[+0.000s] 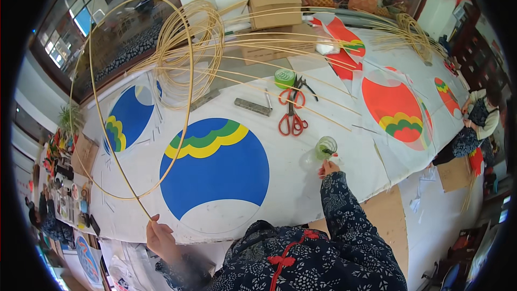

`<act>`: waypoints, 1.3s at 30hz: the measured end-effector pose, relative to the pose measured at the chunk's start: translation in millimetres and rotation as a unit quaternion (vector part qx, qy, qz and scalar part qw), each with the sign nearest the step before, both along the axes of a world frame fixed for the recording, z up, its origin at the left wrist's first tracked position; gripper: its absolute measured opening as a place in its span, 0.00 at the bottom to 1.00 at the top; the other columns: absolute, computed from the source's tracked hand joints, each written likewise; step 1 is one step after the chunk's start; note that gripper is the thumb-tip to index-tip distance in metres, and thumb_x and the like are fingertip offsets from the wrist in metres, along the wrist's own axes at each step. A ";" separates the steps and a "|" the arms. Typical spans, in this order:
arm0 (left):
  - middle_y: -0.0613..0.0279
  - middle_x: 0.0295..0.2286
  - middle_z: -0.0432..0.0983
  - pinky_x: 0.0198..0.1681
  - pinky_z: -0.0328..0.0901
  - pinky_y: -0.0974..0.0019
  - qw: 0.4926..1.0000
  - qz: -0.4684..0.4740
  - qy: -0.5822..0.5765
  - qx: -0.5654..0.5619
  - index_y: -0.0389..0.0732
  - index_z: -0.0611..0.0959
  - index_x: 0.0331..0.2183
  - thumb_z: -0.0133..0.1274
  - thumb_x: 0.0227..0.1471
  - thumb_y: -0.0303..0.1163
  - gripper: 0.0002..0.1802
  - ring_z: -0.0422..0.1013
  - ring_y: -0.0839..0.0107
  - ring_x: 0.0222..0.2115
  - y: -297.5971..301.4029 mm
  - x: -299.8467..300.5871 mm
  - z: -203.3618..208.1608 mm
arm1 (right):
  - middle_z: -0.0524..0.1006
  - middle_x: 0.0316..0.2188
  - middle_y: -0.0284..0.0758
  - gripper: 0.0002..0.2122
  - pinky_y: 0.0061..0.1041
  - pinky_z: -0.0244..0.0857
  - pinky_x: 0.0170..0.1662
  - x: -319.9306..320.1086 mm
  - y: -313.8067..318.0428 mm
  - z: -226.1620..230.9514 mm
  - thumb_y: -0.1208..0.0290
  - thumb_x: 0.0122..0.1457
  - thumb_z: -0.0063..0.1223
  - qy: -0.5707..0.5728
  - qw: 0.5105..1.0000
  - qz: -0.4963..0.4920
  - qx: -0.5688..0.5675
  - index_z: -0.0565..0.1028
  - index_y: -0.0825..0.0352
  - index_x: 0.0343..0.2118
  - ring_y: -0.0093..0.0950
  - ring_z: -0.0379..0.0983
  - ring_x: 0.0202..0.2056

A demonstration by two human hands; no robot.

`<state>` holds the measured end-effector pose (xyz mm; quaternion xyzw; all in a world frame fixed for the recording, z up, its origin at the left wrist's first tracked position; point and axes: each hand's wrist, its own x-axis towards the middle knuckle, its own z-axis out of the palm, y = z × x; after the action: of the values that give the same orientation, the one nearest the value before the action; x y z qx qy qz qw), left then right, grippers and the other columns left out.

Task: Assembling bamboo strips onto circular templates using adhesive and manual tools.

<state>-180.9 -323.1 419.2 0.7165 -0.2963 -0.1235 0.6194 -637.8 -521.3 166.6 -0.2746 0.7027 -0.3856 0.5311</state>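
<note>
My left hand [161,240] pinches the end of a long, thin bamboo strip [189,75], which rises from the fingers and curves into a large loop above the table. The loop passes in front of a round blue sheet [215,175] with green and yellow scalloped bands. On the right, my right hand [329,168] is at the near side of a clear glass [326,145] with something greenish in it. Its fingers are closed around a small dark piece by the rim, too small to name. Red-handled scissors [292,121] lie beyond the glass.
Coiled bamboo strips [188,48] and long loose ones spread across the back. A green tape roll [284,78], a dark grey block [253,106] and black-handled pliers [305,87] lie mid-table. Red patterned sheets [390,102] cover the right. Another person [478,121] stands at the far right.
</note>
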 end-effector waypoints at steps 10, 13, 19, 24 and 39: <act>0.71 0.12 0.65 0.14 0.44 0.82 0.998 0.057 -0.004 0.020 0.34 0.76 0.35 0.42 0.56 0.33 0.13 0.52 0.89 0.11 3.1 -6.9 -4.8 | 0.72 0.17 0.37 0.19 0.25 0.64 0.18 -38.5 -153.5 -3.8 0.53 0.57 0.41 0.055 0.997 0.034 -0.040 0.69 0.68 0.30 0.26 0.68 0.15; 0.70 0.12 0.65 0.14 0.45 0.83 0.998 0.067 0.017 -0.005 0.33 0.76 0.35 0.42 0.55 0.30 0.12 0.52 0.89 0.10 5.6 -4.5 -3.3 | 0.73 0.22 0.40 0.28 0.28 0.65 0.19 -19.5 -149.8 -12.8 0.56 0.53 0.50 0.024 0.993 -0.105 -0.050 0.56 0.63 0.53 0.28 0.68 0.17; 0.70 0.13 0.65 0.14 0.45 0.82 0.998 0.046 0.028 -0.046 0.31 0.76 0.37 0.43 0.54 0.27 0.12 0.51 0.89 0.10 13.8 14.3 -2.5 | 0.69 0.20 0.35 0.16 0.25 0.62 0.16 -4.9 -89.2 -14.9 0.64 0.54 0.50 -0.075 0.993 -0.082 -0.048 0.66 0.62 0.44 0.24 0.63 0.15; 0.71 0.15 0.65 0.15 0.47 0.82 0.999 0.033 0.025 -0.022 0.32 0.76 0.37 0.42 0.54 0.27 0.11 0.52 0.89 0.12 7.4 30.4 -7.0 | 0.70 0.18 0.32 0.12 0.23 0.63 0.17 31.3 -45.7 -6.5 0.65 0.54 0.51 -0.155 0.987 0.051 -0.018 0.71 0.63 0.39 0.22 0.63 0.13; 0.68 0.16 0.68 0.20 0.56 0.79 0.996 -0.069 0.005 -0.047 0.32 0.77 0.36 0.44 0.53 0.25 0.10 0.63 0.83 0.17 32.3 121.4 10.5 | 0.72 0.18 0.32 0.11 0.18 0.63 0.19 211.4 59.7 153.0 0.66 0.56 0.50 -0.092 0.965 0.176 -0.168 0.68 0.65 0.21 0.20 0.66 0.14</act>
<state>-59.4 -290.7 429.7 0.6635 -0.3473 -0.1554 0.6442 -426.4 -461.6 319.6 -0.4430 0.5164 -0.4222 0.5991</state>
